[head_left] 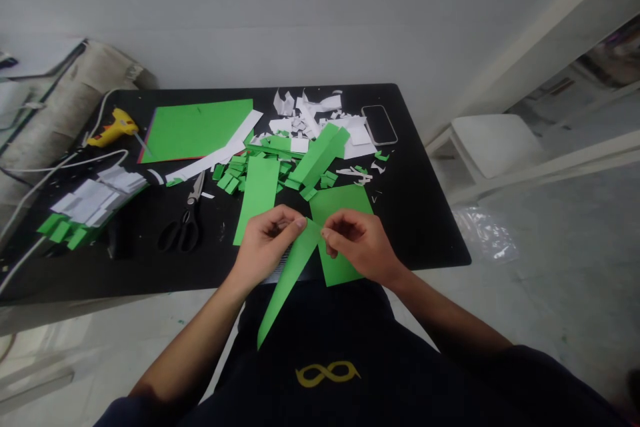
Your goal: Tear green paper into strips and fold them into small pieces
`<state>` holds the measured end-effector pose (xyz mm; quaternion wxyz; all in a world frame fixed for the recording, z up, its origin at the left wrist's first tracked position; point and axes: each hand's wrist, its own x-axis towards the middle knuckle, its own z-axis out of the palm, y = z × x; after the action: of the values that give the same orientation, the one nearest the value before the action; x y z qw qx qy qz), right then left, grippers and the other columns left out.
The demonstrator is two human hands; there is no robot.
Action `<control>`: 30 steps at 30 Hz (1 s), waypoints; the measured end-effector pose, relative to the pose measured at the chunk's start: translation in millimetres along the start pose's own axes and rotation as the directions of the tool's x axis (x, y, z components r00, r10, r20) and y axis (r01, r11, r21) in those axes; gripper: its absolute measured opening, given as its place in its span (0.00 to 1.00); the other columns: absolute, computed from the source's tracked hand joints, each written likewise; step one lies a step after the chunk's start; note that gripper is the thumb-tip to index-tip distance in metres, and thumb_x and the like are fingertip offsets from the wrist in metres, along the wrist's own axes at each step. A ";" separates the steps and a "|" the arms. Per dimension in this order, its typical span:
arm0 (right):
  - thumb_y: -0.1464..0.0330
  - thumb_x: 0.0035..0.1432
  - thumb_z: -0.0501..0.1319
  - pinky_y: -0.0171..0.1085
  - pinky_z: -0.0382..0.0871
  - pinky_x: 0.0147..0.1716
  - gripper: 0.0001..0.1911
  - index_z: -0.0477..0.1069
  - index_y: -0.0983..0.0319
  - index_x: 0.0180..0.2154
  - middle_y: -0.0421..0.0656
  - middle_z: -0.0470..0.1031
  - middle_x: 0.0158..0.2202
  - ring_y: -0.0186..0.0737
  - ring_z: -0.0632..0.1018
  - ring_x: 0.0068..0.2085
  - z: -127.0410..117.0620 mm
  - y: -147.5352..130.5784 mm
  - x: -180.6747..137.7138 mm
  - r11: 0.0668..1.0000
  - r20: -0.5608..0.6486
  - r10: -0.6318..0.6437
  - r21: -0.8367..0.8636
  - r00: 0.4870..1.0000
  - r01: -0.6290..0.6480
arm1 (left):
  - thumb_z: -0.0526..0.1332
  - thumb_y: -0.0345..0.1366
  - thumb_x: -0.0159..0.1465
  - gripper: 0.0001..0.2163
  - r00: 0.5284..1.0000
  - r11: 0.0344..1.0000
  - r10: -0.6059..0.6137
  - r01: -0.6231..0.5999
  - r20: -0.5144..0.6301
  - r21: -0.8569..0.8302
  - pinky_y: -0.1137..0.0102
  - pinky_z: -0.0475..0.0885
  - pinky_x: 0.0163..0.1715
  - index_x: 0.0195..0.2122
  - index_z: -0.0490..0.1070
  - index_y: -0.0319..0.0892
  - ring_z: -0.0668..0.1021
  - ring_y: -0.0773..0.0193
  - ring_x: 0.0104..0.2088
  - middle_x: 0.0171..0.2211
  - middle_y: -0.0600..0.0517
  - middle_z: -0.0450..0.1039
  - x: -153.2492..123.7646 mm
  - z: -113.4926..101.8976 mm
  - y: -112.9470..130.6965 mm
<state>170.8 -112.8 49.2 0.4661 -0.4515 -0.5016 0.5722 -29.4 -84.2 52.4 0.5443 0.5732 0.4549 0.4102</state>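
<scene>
A long strip of green paper hangs from my hands over the table's front edge, its narrow lower end reaching towards my lap. My left hand pinches its upper left corner between thumb and fingers. At the upper right corner, my right hand has thumb and forefinger pressed together on the paper. Under my right hand lies a green sheet. Another green strip lies flat just beyond my left hand. A folded green strip rests on the pile of cut pieces farther back.
Black-handled scissors lie left of my hands. A yellow glue gun and a stack of white and green paper pieces are at the left. Green sheets, white scraps and a phone lie farther back on the black table.
</scene>
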 end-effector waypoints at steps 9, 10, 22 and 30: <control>0.56 0.56 0.76 0.36 0.77 0.29 0.17 0.76 0.61 0.32 0.39 0.77 0.27 0.36 0.80 0.28 -4.4 -3.6 7.4 0.990 0.068 0.137 -0.032 0.988 -0.136 | 0.69 0.41 0.66 0.11 0.996 1.000 -0.013 0.014 0.083 -0.009 0.76 0.61 0.22 0.31 0.78 0.39 0.68 0.70 0.22 0.21 0.56 0.69 2.2 6.6 -6.1; 0.56 0.56 0.76 0.36 0.76 0.29 0.17 0.76 0.61 0.31 0.38 0.77 0.27 0.36 0.80 0.28 -4.2 -3.0 8.1 0.990 0.066 0.135 -0.042 0.989 -0.132 | 0.68 0.42 0.67 0.11 0.995 1.000 -0.023 0.024 0.097 -0.015 0.76 0.61 0.23 0.32 0.77 0.39 0.68 0.70 0.22 0.22 0.56 0.69 2.3 7.5 -6.3; 0.57 0.55 0.78 0.36 0.76 0.27 0.16 0.78 0.60 0.30 0.38 0.77 0.25 0.36 0.79 0.26 -24.1 -5.4 11.4 0.998 -0.091 0.058 -0.016 0.994 -0.060 | 0.67 0.41 0.68 0.11 0.905 0.985 -0.164 0.128 0.394 0.116 0.76 0.63 0.23 0.31 0.75 0.40 0.69 0.71 0.22 0.23 0.56 0.71 -3.1 -32.1 -14.5; 0.59 0.56 0.76 0.39 0.78 0.32 0.15 0.76 0.60 0.31 0.38 0.76 0.27 0.37 0.80 0.28 -58.7 -6.0 5.5 0.993 -0.156 0.042 -0.105 0.987 -0.059 | 0.74 0.39 0.63 0.10 0.985 0.988 -0.153 0.155 0.081 -0.018 0.73 0.78 0.28 0.29 0.80 0.39 0.81 0.66 0.24 0.25 0.50 0.81 -1.3 -71.4 -18.1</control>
<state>228.2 -98.0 49.6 0.4633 -0.5314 -0.4831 0.5192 -100.0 -67.7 39.5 0.5989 0.5454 0.4708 0.3496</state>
